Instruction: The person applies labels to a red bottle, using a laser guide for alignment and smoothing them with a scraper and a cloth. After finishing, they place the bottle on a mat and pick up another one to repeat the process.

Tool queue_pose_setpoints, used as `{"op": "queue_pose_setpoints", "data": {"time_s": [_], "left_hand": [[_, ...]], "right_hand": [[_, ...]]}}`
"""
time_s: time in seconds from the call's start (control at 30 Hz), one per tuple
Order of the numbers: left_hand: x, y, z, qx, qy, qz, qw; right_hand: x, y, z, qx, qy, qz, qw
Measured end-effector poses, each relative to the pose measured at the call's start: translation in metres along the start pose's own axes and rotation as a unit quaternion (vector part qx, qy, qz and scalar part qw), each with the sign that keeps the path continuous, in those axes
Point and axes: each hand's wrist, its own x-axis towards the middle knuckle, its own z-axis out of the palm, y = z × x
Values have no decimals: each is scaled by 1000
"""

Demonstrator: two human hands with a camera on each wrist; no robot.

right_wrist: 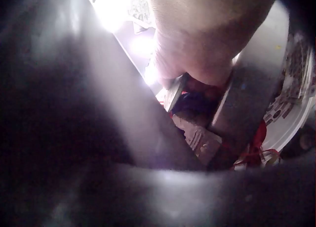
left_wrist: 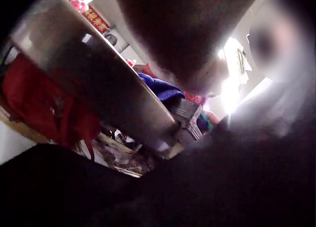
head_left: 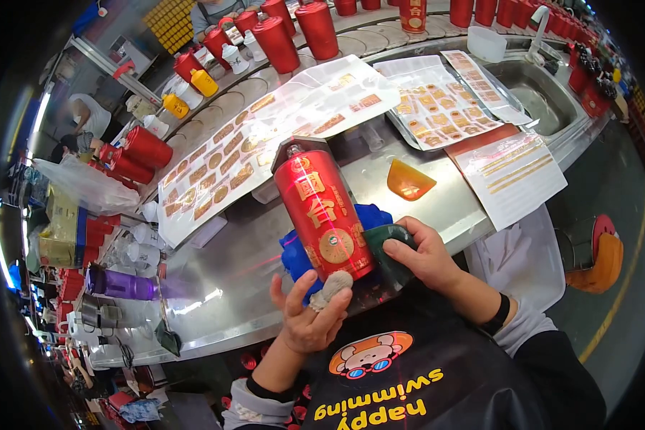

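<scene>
At table edge [head_left: 226, 341] | right hand [head_left: 430, 256] grips tool [head_left: 387, 251] | bottle [head_left: 322, 208] apart from amber piece [head_left: 411, 180]

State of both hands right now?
Left hand: looks open, fingers loosely spread beside the red bottle's base.
Right hand: closed, holding the dark green piece.

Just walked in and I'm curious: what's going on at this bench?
A person's right hand holds a dark green tool beside the near end of a red bottle with gold lettering. The left hand is at that end, by a pale grey lump. Blue cloth shows under the bottle, and sheets of gold stickers lie beyond it.
</scene>
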Motion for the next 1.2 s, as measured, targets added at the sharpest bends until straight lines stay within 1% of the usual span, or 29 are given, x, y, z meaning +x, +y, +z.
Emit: {"op": "queue_pose_setpoints", "data": {"time_s": [0.03, 0.17, 0.3, 0.43, 0.53, 0.57, 0.67, 0.77, 0.87, 0.9, 1.0, 1.03, 1.1, 1.13, 1.17, 1.2], "left_hand": [[8, -5, -2, 6, -9, 15, 1000], [40, -27, -5, -22, -20, -14, 999], [53, -48, 2, -46, 9, -35, 998], [41, -32, 6, -81, 42, -101, 991], [23, -20, 3, -70, 35, -104, 992], [20, -20, 1, -60, 24, -89, 994], [31, -25, -8, -22, -26, -32, 999], [57, -36, -7, -24, -26, -16, 999], [65, -42, -1, -12, -3, -23, 1000], [61, -37, 0, -16, -1, -43, 999], [38, -22, 5, -31, 41, -87, 995], [27, -20, 4, -39, 29, -88, 995], [17, -11, 12, -20, 42, -123, 991], [16, -7, 15, -9, 49, -140, 989], [21, -3, 12, 5, -2, -185, 983], [26, 1, 13, -8, 0, -211, 977]], "right_hand": [[0, 1, -1, -5, 0, 0, 1000], [0, -2, -1, 4, -6, 2, 1000], [1, 1, -2, 20, -11, 11, 1000], [1, 1, -5, 1, -20, 4, 1000], [1, 1, -4, 5, -18, -2, 1000], [1, 1, -3, 9, -19, -4, 1000], [1, 1, -3, 13, -13, 15, 1000], [0, -1, -4, 13, -16, 24, 999], [0, 1, -3, 5, -9, -5, 1000], [0, 2, -5, 12, -10, -5, 1000], [2, -18, -10, -41, -17, -34, 998], [5, -27, -11, -82, -27, -68, 994], [23, -49, -9, -163, -49, -134, 976], [39, -55, -6, -218, -34, -215, 951], [57, -61, -1, -270, -19, -295, 916], [65, -63, 1, -320, -3, -370, 872]]}}
